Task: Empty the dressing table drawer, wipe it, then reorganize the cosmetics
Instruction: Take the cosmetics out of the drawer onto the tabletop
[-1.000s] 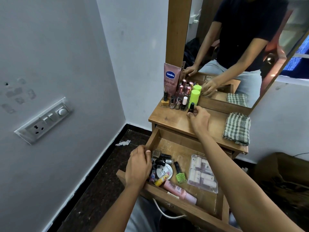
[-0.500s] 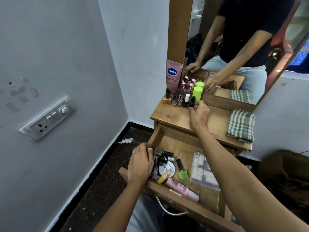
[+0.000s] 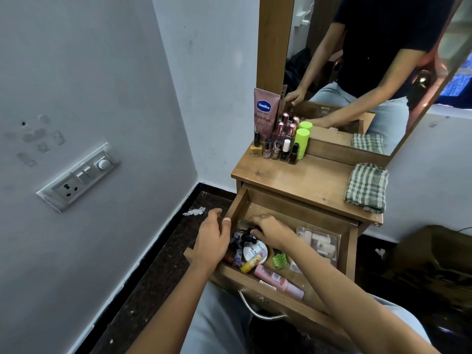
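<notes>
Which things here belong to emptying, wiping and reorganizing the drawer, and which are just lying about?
Job in hand: drawer, left hand gripping its side wall, right hand among its cosmetics, pink tube, round white tin, checked cloth, nail polish bottles, Vaseline tube.
Lying about: wall switch plate, white scrap on the floor.

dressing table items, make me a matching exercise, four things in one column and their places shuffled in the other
1 Vaseline tube
2 checked cloth
3 pink bottle
4 clear plastic pack

a drawer, right side
b tabletop, back left
c drawer, by the front wall
d tabletop, right edge

Pairs: 1-b, 2-d, 3-c, 4-a
</notes>
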`<action>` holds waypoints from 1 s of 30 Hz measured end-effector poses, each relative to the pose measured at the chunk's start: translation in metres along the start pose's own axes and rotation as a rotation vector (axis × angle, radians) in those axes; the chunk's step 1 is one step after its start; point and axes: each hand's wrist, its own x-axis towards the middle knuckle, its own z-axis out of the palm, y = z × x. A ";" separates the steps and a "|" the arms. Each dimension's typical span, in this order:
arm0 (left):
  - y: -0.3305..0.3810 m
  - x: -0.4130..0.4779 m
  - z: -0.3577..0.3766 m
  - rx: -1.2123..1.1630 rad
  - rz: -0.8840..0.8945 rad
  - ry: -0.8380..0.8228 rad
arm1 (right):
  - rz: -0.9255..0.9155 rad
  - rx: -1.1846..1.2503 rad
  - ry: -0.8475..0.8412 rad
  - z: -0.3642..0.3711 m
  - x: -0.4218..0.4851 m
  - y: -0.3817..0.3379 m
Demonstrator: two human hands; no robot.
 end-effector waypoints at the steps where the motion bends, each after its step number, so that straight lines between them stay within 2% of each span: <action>1: -0.002 0.003 -0.004 0.025 -0.002 -0.031 | 0.023 -0.001 0.011 0.001 -0.002 -0.001; 4: -0.006 0.009 -0.015 0.300 0.089 -0.079 | 0.090 0.016 0.036 0.006 -0.004 -0.006; 6: -0.009 0.009 -0.018 0.365 0.095 -0.084 | 0.141 0.106 0.045 0.007 -0.003 -0.009; 9: -0.013 0.003 -0.015 0.350 0.040 -0.075 | 0.169 0.257 0.055 0.006 0.000 -0.010; 12: -0.016 0.003 -0.012 0.326 0.065 -0.050 | 0.137 0.284 0.075 0.002 -0.002 -0.015; 20: -0.021 0.004 -0.011 0.277 0.052 0.013 | 0.044 0.335 0.426 -0.062 0.000 -0.039; 26: -0.023 0.006 -0.011 0.287 0.053 -0.006 | 0.113 0.182 0.651 -0.142 0.043 -0.034; 30: -0.025 0.007 -0.011 0.283 0.042 -0.009 | 0.240 0.089 0.592 -0.158 0.076 -0.021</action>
